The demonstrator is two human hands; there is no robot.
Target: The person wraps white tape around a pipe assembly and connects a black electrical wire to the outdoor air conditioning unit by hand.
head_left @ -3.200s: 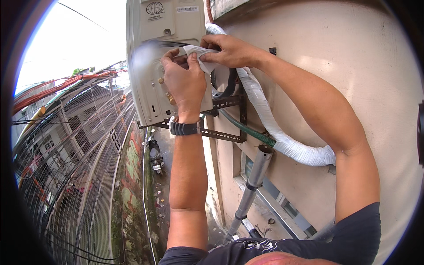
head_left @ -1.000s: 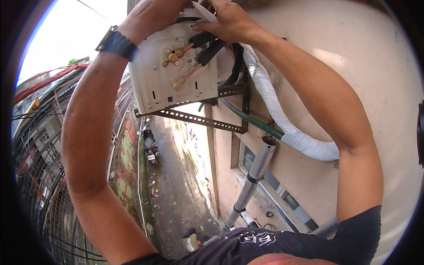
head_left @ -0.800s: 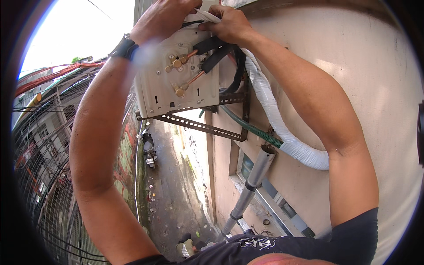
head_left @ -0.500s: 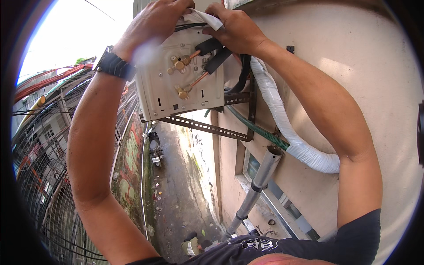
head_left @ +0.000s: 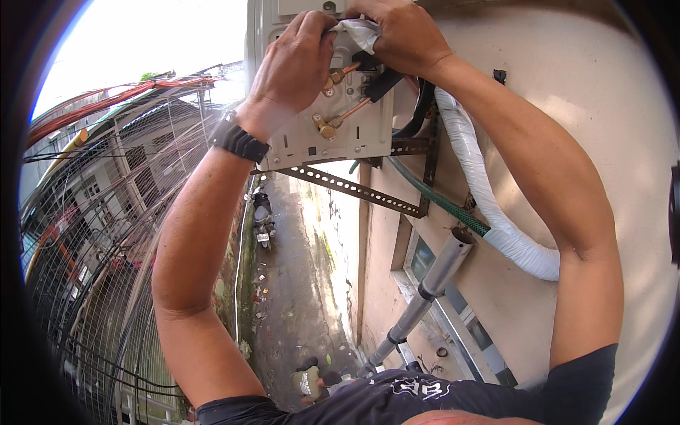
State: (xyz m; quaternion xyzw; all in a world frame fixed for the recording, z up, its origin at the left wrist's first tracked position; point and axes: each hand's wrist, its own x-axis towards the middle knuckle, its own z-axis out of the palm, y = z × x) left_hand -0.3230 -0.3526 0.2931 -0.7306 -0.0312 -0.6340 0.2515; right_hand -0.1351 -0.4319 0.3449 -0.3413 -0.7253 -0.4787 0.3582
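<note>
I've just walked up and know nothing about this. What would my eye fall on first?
Probably the left hand and right hand, raised near the top of the picture, with a white strip held between them in front of a beige metal unit. To the right, a thick white-wrapped hose bends down along the wall. Below lies a narrow alley with a parked motorcycle.

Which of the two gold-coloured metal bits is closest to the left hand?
The upper gold-coloured fitting: in this view the left hand partly covers it. The lower gold-coloured fitting sits further down the beige panel, clear of the hand.
</note>
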